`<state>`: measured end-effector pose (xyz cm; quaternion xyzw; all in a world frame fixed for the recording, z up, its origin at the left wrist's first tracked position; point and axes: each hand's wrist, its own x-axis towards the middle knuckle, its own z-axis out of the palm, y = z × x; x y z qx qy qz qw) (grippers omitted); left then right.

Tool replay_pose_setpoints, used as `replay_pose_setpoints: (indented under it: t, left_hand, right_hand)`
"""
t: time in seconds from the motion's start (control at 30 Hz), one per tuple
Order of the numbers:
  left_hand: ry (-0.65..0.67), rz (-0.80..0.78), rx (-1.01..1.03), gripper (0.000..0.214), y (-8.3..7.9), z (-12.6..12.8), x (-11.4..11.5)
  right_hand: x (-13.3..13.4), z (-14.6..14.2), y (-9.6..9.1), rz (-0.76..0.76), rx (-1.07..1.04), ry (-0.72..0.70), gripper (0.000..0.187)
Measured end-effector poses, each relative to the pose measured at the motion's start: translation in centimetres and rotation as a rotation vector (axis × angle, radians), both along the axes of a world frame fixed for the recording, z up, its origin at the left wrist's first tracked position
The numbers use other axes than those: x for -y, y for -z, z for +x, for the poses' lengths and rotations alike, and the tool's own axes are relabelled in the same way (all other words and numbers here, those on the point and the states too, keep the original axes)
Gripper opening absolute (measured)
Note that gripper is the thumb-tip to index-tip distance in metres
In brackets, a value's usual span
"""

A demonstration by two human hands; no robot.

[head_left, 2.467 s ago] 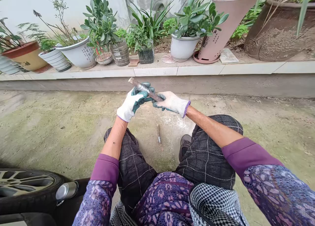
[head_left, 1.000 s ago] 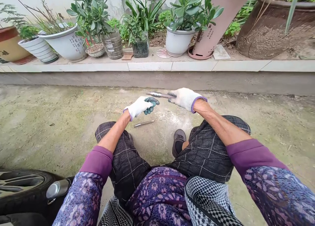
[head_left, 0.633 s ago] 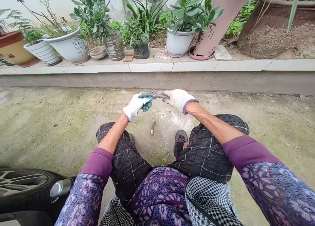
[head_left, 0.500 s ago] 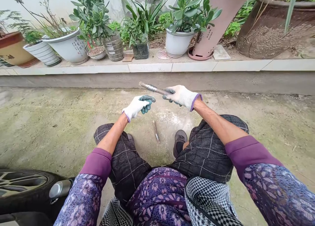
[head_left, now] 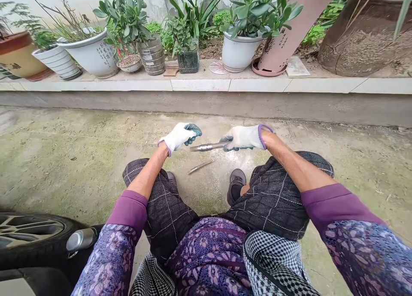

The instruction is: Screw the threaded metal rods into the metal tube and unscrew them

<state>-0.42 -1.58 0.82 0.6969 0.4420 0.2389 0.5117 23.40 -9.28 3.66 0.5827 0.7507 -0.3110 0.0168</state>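
Observation:
I sit with my knees apart over a concrete yard floor, white gloves with green palms on both hands. My right hand is closed round one end of a threaded metal rod, which points left and lies nearly level. My left hand hovers just left of the rod's free end, fingers curled and apart from it, with nothing visible in them. A second, thinner metal rod lies on the ground between my feet, below both hands.
A tiled ledge crosses the far side and carries several potted plants, among them a white pot and a tall pink pot. A vehicle wheel sits at the lower left, beside a chrome part.
My left hand has come off the rod, which my right hand alone now holds, lower and more level. The rod on the ground has turned to a different angle.

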Motion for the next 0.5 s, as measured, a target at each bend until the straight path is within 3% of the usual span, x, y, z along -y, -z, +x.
replay_pose_setpoints:
  t: [0.1,0.23,0.4,0.5]
  left_hand:
    - [0.061,-0.026,-0.04,0.016,0.4,0.2,0.6]
    - [0.077,-0.065,0.045,0.028,0.4,0.6,0.6]
    - [0.079,-0.077,0.142,0.029,-0.3,0.5,0.2]
    - [0.065,-0.082,0.109,0.022,-0.5,0.5,0.0]
  right_hand:
    - [-1.4,0.1,0.8,0.233,0.167,0.111,0.028]
    - [-2.4,0.3,0.7,0.441,0.026,0.247,0.036]
    - [-1.2,-0.7,-0.7,0.278,-0.472,0.396,0.038]
    - [-0.3,-0.8,-1.3,0.11,-0.611,0.261,0.045]
